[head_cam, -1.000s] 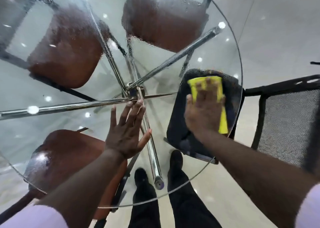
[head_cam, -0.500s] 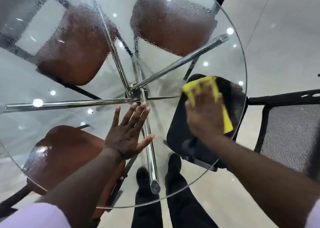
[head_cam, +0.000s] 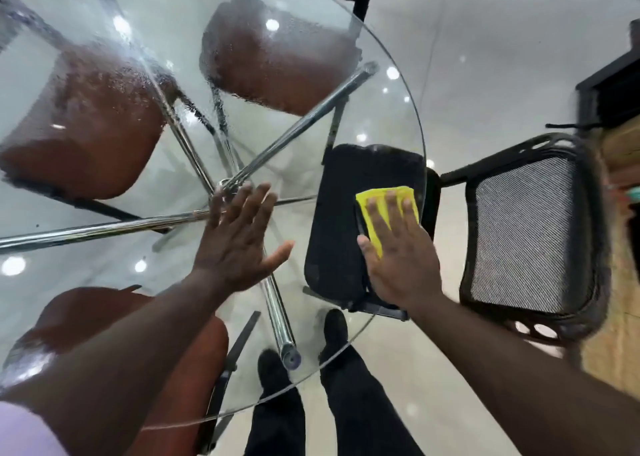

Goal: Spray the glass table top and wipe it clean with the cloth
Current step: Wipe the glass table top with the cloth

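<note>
**A:** Head view, biggest thing first: the round glass surface (head_cam: 104,247) fills most of the picture. Its far half is beaded with spray droplets; the near half looks clear.

**B:** So the wiping is partway, I'd judge. Where's the cloth?

**A:** The yellow cloth (head_cam: 377,209) lies flat on the glass near the right rim, above a black chair seat (head_cam: 339,220) seen through the glass. The right hand (head_cam: 398,251) presses it down, palm flat and fingers spread, not pinching it. The left hand (head_cam: 239,240) lies open and flat on the glass near the middle, fingers together, holding nothing.

**B:** What could go wrong?

**A:** The cloth sits close to the edge. A stroke carried outward could take it off the rim. The left palm, bare on the glass, may leave prints on the cleaned part. Reaching the wet far side means leaning weight onto the glass.

**B:** Anything in the way?

**A:** Nothing on top that I can see. No spray bottle is in view. Below stand brown chair seats (head_cam: 79,133), a mesh-backed chair (head_cam: 530,233) just beside the right rim, chrome legs (head_cam: 280,317), and the person's shoes (head_cam: 273,369) near the edge.
</note>
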{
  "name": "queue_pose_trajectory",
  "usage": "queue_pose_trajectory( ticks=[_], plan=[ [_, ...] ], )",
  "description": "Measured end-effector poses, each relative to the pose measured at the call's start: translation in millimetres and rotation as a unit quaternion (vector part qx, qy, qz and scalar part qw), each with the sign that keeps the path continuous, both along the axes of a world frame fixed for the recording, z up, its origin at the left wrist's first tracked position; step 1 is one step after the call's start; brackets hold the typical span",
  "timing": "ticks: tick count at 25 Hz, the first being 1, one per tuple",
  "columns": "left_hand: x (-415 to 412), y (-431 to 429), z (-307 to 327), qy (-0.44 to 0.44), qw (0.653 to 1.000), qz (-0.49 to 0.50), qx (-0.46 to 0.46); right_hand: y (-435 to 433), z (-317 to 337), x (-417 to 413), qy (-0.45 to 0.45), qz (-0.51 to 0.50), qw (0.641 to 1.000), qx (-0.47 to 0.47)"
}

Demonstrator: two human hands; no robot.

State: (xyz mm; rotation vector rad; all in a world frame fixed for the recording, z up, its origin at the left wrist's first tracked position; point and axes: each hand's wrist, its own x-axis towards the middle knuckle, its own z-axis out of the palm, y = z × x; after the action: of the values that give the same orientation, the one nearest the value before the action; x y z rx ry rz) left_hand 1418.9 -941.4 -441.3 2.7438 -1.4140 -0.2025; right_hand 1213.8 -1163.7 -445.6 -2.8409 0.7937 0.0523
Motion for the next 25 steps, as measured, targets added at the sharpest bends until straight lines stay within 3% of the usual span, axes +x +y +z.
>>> queue_pose_trajectory(
  ticks=[3, 7, 9, 11, 14, 17, 18, 20, 22, 23, 25],
  plan=[
    [4.9, -62.0, -5.1, 0.003, 0.999, -0.037, -0.015, -37.3, -12.1, 42.3, -0.013, -0.053, 0.998, -0.028],
    [-2.3, -80.7, -26.8, 0.005, 0.999, -0.039, 0.021, -171.2, -19.8, 138.6, -0.032, -0.073, 0.996, -0.037],
    [-2.3, -80.9, -19.8, 0.012, 0.999, -0.036, 0.03, -163.5, -14.4, 132.6, -0.05, -0.077, 0.995, -0.041],
    [0.2, -83.6, -13.6, 0.016, 0.999, -0.031, 0.032, -98.8, -7.8, 86.8, -0.029, -0.07, 0.996, -0.046],
    [-3.5, -84.2, -12.0, 0.019, 0.999, -0.036, 0.034, -52.3, -6.0, 39.6, -0.013, 0.13, 0.991, -0.018],
    [1.6, -83.7, -17.8, 0.008, 0.999, -0.032, 0.023, -152.3, -20.2, 129.1, -0.018, 0.294, 0.955, -0.044],
    [3.0, -84.2, -19.6, 0.006, 0.999, -0.031, 0.017, -186.2, -23.7, 164.2, -0.032, 0.273, 0.959, -0.066],
    [1.3, -82.5, -18.2, 0.005, 0.999, -0.031, 0.02, -221.8, -18.0, 199.5, -0.048, 0.106, 0.991, -0.065],
    [0.2, -81.7, -15.2, 0.011, 0.999, -0.031, 0.025, -184.3, -15.4, 184.4, -0.06, -0.055, 0.996, -0.044],
    [1.4, -82.4, -13.8, 0.013, 0.999, -0.028, 0.027, -152.9, -13.2, 169.5, -0.057, -0.057, 0.996, -0.048],
    [-0.5, -85.5, -11.1, 0.008, 0.999, -0.031, 0.028, -108.2, -16.8, 148.0, -0.042, 0.106, 0.993, -0.03]
  ],
)
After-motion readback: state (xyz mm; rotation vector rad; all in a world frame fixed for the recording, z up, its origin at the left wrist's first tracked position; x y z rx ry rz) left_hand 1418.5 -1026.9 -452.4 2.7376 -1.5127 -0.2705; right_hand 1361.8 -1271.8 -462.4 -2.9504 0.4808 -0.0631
